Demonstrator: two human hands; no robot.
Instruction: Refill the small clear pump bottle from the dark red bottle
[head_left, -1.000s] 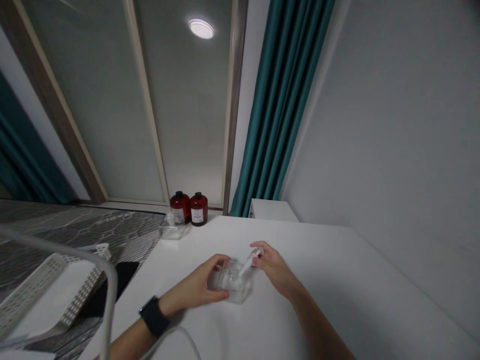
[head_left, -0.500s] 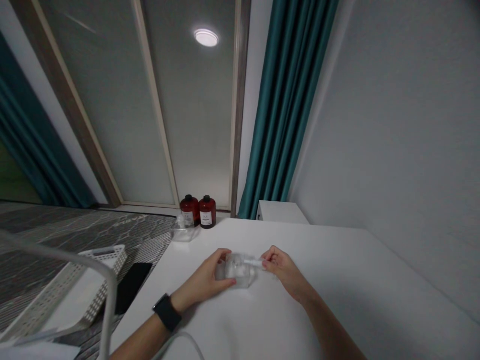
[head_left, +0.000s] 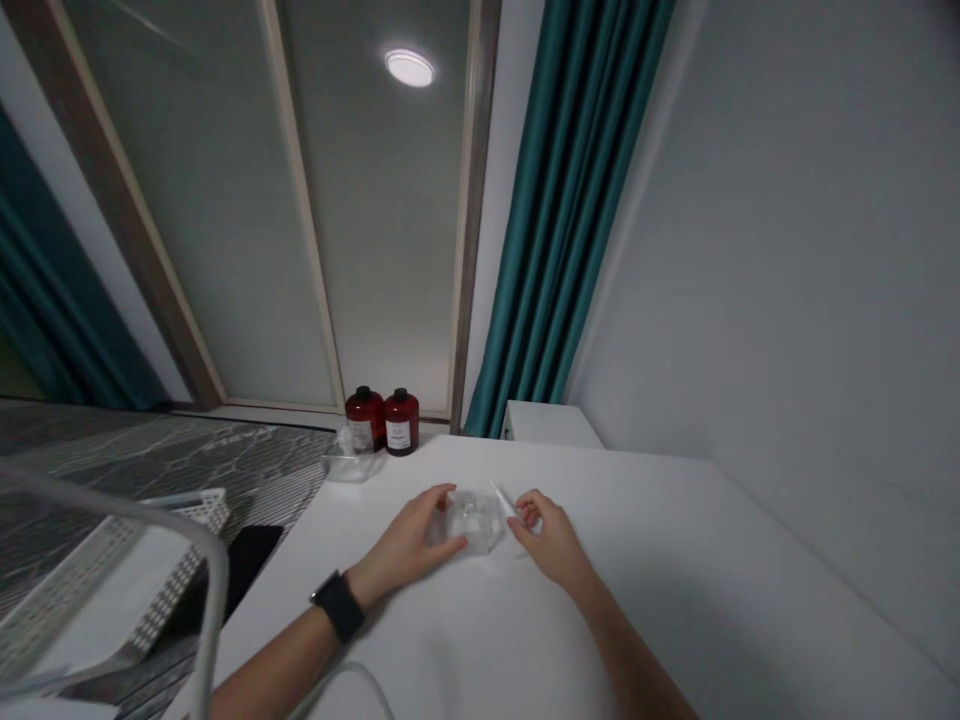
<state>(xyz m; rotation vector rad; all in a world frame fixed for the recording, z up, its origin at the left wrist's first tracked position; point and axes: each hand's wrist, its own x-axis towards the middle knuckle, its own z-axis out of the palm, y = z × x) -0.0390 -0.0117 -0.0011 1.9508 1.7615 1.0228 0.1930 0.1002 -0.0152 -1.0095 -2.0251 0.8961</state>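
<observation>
Nearest the camera, a white tube (head_left: 150,520) arcs across the lower left, above a white basket (head_left: 112,590) that sits off the table's left edge. The table (head_left: 675,600) is bare to the right, open surface all the way out to the wall (head_left: 787,350). Left of the hands there's only a narrow strip before the edge.

Now the change: half a second ago the white stick lay flat across the clear box; here it's off the top, tipped up at the box's right corner.

The left hand (head_left: 409,545), black watch (head_left: 337,606) on the wrist, lies palm down, fingers curled round the left side of the clear box (head_left: 474,520) and clamped on it. The box rests on the table at centre. The right hand (head_left: 547,540) pinches the white stick (head_left: 501,497) in its fingertips, just beside the box.

Beyond, a small clear tray (head_left: 349,465) and two red bottles (head_left: 382,422) stand past the far left corner, with the teal curtain (head_left: 570,220) behind.
</observation>
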